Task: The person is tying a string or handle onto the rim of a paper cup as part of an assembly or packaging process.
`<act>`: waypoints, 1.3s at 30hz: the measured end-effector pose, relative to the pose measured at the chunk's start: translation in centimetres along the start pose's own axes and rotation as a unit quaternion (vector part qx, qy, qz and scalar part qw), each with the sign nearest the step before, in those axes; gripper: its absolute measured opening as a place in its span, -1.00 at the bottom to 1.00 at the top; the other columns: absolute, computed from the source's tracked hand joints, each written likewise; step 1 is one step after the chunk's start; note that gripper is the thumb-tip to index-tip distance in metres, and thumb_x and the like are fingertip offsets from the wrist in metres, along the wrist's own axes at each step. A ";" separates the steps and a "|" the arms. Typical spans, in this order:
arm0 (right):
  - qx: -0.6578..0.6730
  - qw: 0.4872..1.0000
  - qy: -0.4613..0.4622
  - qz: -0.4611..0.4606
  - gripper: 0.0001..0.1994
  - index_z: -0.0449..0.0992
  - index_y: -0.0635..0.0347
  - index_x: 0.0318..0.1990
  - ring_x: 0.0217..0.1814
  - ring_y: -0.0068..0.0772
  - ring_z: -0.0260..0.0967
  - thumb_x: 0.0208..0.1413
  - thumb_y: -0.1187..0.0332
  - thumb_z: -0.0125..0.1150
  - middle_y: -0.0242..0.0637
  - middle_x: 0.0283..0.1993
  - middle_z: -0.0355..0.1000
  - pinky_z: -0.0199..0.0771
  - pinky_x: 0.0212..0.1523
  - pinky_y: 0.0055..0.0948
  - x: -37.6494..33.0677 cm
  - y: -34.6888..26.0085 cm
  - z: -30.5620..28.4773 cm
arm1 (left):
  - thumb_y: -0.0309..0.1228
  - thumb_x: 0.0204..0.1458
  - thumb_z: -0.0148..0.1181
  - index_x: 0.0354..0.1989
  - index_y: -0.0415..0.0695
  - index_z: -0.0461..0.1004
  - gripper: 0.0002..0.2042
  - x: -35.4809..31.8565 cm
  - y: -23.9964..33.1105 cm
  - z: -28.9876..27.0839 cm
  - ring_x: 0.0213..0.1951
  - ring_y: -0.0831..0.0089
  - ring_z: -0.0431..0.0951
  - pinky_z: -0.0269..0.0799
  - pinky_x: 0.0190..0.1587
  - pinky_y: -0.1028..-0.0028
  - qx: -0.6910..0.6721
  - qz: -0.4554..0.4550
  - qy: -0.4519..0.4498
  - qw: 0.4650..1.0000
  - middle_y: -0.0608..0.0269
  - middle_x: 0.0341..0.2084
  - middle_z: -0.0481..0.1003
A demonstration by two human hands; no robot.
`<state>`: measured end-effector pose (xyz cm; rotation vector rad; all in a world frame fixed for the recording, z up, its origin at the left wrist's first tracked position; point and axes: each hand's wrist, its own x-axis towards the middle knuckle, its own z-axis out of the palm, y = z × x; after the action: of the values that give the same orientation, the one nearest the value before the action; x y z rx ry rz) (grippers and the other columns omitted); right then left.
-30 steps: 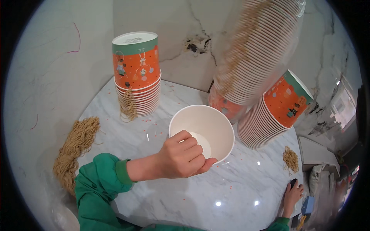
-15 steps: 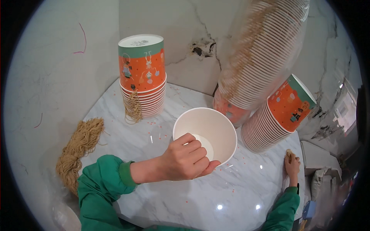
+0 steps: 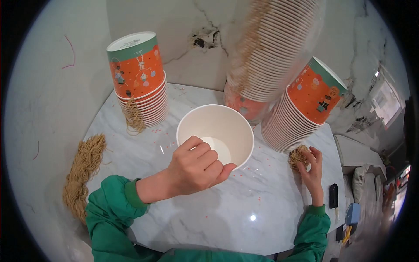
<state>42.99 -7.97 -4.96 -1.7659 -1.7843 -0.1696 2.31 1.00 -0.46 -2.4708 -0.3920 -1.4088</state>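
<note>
My left hand (image 3: 192,167) is closed on the near rim of a white-lined paper cup (image 3: 220,126), whose mouth faces up toward me. The cup looks empty inside. At the right, my right hand (image 3: 312,170) has its thumb and fingertips at a small bundle of tan strands (image 3: 297,156), seemingly in a loose pinch; the fingers partly cover it. This bundle lies at the foot of the right stack of upside-down orange and green paper cups (image 3: 316,96). A larger skein of tan strands (image 3: 80,179) lies at the table's left edge.
Another upside-down cup stack (image 3: 136,74) stands at the back left, with tan strands (image 3: 133,115) hanging on its side. A tall plastic-wrapped cup stack (image 3: 275,52) leans against the wall. Small orange bits dot the marble-patterned table (image 3: 227,218). A black object (image 3: 333,195) lies by the right edge.
The view has shifted, so most things sit further left and higher. My right hand has moved leftward with the small bundle, nearer the right cup stack. My left hand keeps its grip on the cup.
</note>
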 end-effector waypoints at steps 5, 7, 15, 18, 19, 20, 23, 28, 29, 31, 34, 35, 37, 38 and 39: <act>-0.024 0.999 0.044 0.006 -0.82 0.52 0.25 -0.21 0.05 -0.08 0.32 -0.01 0.54 0.30 -0.11 -0.02 0.35 0.36 0.06 -0.25 -1.6 -0.2 -0.6 | -0.48 -0.19 0.42 -0.71 -0.09 0.28 -0.67 0.5 0.3 0.4 -0.62 0.35 0.30 0.21 -0.48 0.38 0.005 -0.025 -0.010 1.000 0.33 -0.71 0.24; -0.042 0.997 0.055 -0.018 -0.87 0.50 0.23 -0.31 -0.04 -0.10 0.32 -0.02 0.55 0.30 -0.17 -0.13 0.36 0.34 -0.04 -0.23 -1.8 -1.0 -0.1 | -0.48 -0.19 0.42 -0.71 -0.09 0.29 -0.67 0.7 0.3 0.6 -0.62 0.36 0.29 0.21 -0.47 0.38 0.008 -0.027 -0.007 1.000 0.33 -0.72 0.24; -0.109 0.991 0.059 -0.043 -0.87 0.50 0.18 -0.30 -0.09 -0.09 0.27 -0.01 0.47 0.32 -0.18 -0.20 0.31 0.24 -0.10 -0.20 0.0 -2.8 1.7 | -0.40 -0.18 0.43 -0.60 -0.08 0.35 -0.72 1.6 1.1 0.2 -0.45 0.33 0.41 0.34 -0.30 0.32 0.044 -0.043 -0.023 0.998 0.28 -0.56 0.35; -0.087 0.992 0.082 -0.034 -0.87 0.50 0.17 -0.30 -0.07 -0.09 0.26 0.00 0.45 0.32 -0.19 -0.19 0.32 0.21 -0.09 -0.20 0.7 -2.5 2.4 | -0.36 -0.16 0.42 -0.45 -0.10 0.44 -0.77 1.8 2.3 0.1 -0.35 0.23 0.48 0.34 -0.31 0.25 0.031 -0.011 0.018 0.999 0.24 -0.41 0.43; -0.110 0.990 0.072 -0.048 -0.87 0.50 0.17 -0.29 -0.07 -0.09 0.26 0.00 0.46 0.31 -0.19 -0.19 0.32 0.21 -0.09 -0.19 0.8 -1.9 2.6 | -0.35 -0.16 0.42 -0.41 -0.10 0.44 -0.76 1.6 2.6 0.3 -0.32 0.23 0.50 0.36 -0.29 0.25 0.023 0.014 0.024 0.999 0.23 -0.38 0.44; -0.134 0.987 0.062 -0.063 -0.88 0.50 0.18 -0.28 -0.08 -0.09 0.27 0.01 0.47 0.29 -0.19 -0.19 0.32 0.22 -0.10 -0.19 0.9 -1.4 2.8 | -0.33 -0.16 0.43 -0.37 -0.10 0.45 -0.74 1.5 3.0 0.5 -0.30 0.23 0.52 0.37 -0.27 0.25 0.014 0.040 0.029 0.999 0.23 -0.34 0.46; -0.033 0.995 0.087 -0.036 -0.88 0.49 0.18 -0.28 -0.09 -0.09 0.27 0.01 0.49 0.27 -0.19 -0.19 0.33 0.22 -0.10 -0.19 1.0 -0.4 3.1 | -0.36 -0.14 0.41 -0.37 -0.13 0.43 -0.75 1.5 3.9 0.9 -0.35 0.29 0.51 0.37 -0.30 0.35 -0.019 0.043 -0.015 0.999 0.23 -0.36 0.46; -0.002 0.996 0.090 0.005 -0.86 0.48 0.19 -0.29 -0.10 -0.10 0.27 -0.02 0.48 0.29 -0.19 -0.19 0.34 0.21 -0.11 -0.19 1.3 0.1 1.9 | -0.37 -0.13 0.41 -0.45 -0.13 0.37 -0.74 1.3 5.2 2.2 -0.48 0.39 0.40 0.33 -0.38 0.42 -0.071 0.035 -0.053 0.995 0.28 -0.50 0.36; -0.036 0.996 0.079 -0.011 -0.84 0.48 0.18 -0.29 -0.09 -0.11 0.27 -0.03 0.46 0.31 -0.20 -0.19 0.34 0.21 -0.10 -0.20 1.3 -0.1 1.7 | -0.37 -0.13 0.41 -0.45 -0.13 0.37 -0.74 1.5 5.5 2.4 -0.48 0.39 0.40 0.33 -0.38 0.42 -0.072 0.037 -0.052 0.995 0.28 -0.50 0.36; -0.095 0.991 0.083 -0.036 -0.83 0.48 0.17 -0.28 -0.09 -0.12 0.27 -0.05 0.45 0.33 -0.22 -0.18 0.34 0.20 -0.09 -0.20 1.1 -1.1 2.2 | -0.45 -0.13 0.22 -0.54 -0.14 0.33 -0.85 2.0 6.1 3.0 -0.48 0.39 0.35 0.33 -0.39 0.40 -0.082 0.092 -0.063 0.990 0.27 -0.55 0.28; -0.182 0.978 0.070 -0.071 -0.80 0.48 0.15 -0.28 -0.07 -0.16 0.25 -0.08 0.44 0.36 -0.26 -0.18 0.33 0.17 -0.08 -0.20 1.2 -1.8 2.7 | -0.45 -0.16 0.18 -0.55 -0.12 0.32 -0.87 1.9 6.9 3.8 -0.49 0.37 0.35 0.38 -0.37 0.37 -0.104 0.100 -0.087 0.986 0.25 -0.55 0.28; -0.169 0.981 0.074 -0.065 -0.80 0.48 0.15 -0.28 -0.07 -0.16 0.26 -0.08 0.45 0.36 -0.27 -0.18 0.33 0.17 -0.08 -0.21 1.2 -1.5 3.2 | -0.45 -0.16 0.18 -0.55 -0.12 0.32 -0.87 1.7 7.0 4.1 -0.49 0.37 0.35 0.38 -0.37 0.37 -0.104 0.098 -0.086 0.986 0.25 -0.55 0.28; -0.152 0.983 0.080 -0.058 -0.81 0.49 0.15 -0.29 -0.08 -0.16 0.26 -0.09 0.47 0.35 -0.27 -0.18 0.33 0.17 -0.08 -0.21 0.9 -1.2 3.2 | -0.43 -0.16 0.21 -0.55 -0.12 0.34 -0.86 1.8 7.5 4.7 -0.50 0.37 0.37 0.43 -0.35 0.37 -0.097 0.084 -0.129 0.983 0.21 -0.53 0.31; -0.106 0.990 0.085 -0.039 -0.83 0.50 0.16 -0.32 -0.10 -0.16 0.26 -0.08 0.48 0.35 -0.26 -0.20 0.34 0.18 -0.08 -0.22 0.8 -1.3 3.1 | -0.43 -0.16 0.21 -0.55 -0.12 0.34 -0.86 1.6 7.6 5.3 -0.50 0.37 0.37 0.43 -0.35 0.37 -0.096 0.083 -0.129 0.984 0.21 -0.53 0.31; -0.059 0.994 0.090 -0.020 -0.86 0.50 0.17 -0.34 -0.11 -0.15 0.26 -0.08 0.49 0.34 -0.26 -0.22 0.34 0.19 -0.08 -0.22 0.7 -1.4 3.1 | -0.42 -0.12 0.22 -0.52 -0.13 0.35 -0.85 1.5 7.5 6.1 -0.49 0.32 0.42 0.45 -0.34 0.34 -0.130 0.041 -0.145 0.980 0.18 -0.51 0.33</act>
<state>40.74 -5.93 -6.63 -1.7367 -1.7102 -0.4438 10.56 -3.61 -2.87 -2.8806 -0.1681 -1.1297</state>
